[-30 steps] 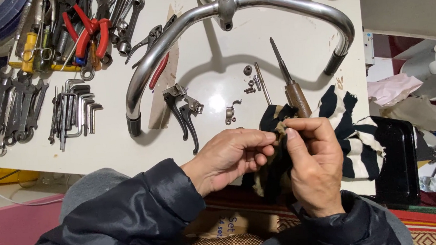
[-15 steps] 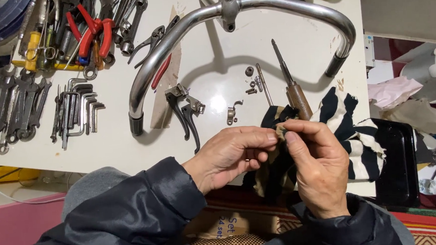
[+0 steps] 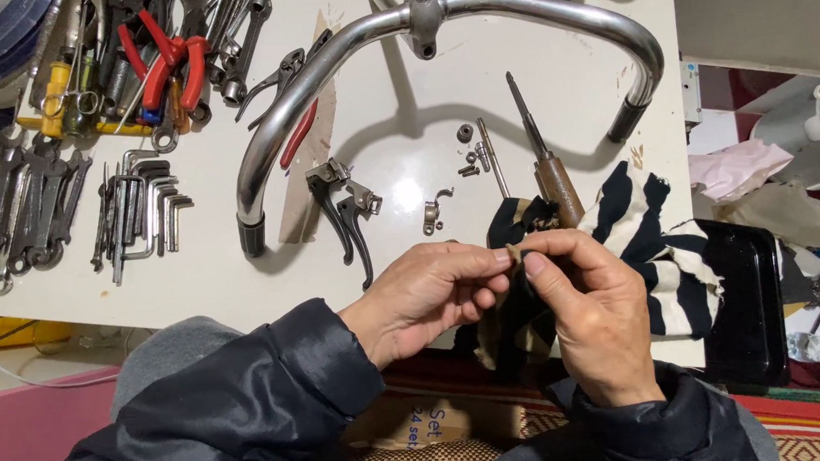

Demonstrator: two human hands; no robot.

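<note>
My left hand point(image 3: 430, 295) and my right hand point(image 3: 590, 310) meet over the near edge of a white table point(image 3: 397, 156). Both pinch a fold of a black-and-cream striped rag point(image 3: 659, 245) between thumb and fingertips; whatever small part lies inside the fold is hidden. The rest of the rag drapes off the table's right front corner. Just beyond my fingers lie a wooden-handled screwdriver point(image 3: 547, 162), a thin bolt point(image 3: 490, 156), a few small nuts point(image 3: 466, 134) and a small clamp point(image 3: 432, 212).
A chrome bicycle handlebar point(image 3: 327, 66) arcs across the table. Two black brake levers point(image 3: 343, 211) lie inside its curve. Hex keys point(image 3: 142, 212), spanners point(image 3: 16, 214) and red-handled pliers point(image 3: 168, 65) crowd the left. A black tray point(image 3: 751, 306) sits right.
Both hands have stayed together on the rag, with the fingers shifting slightly as they work the fold. Nothing on the table has moved.
</note>
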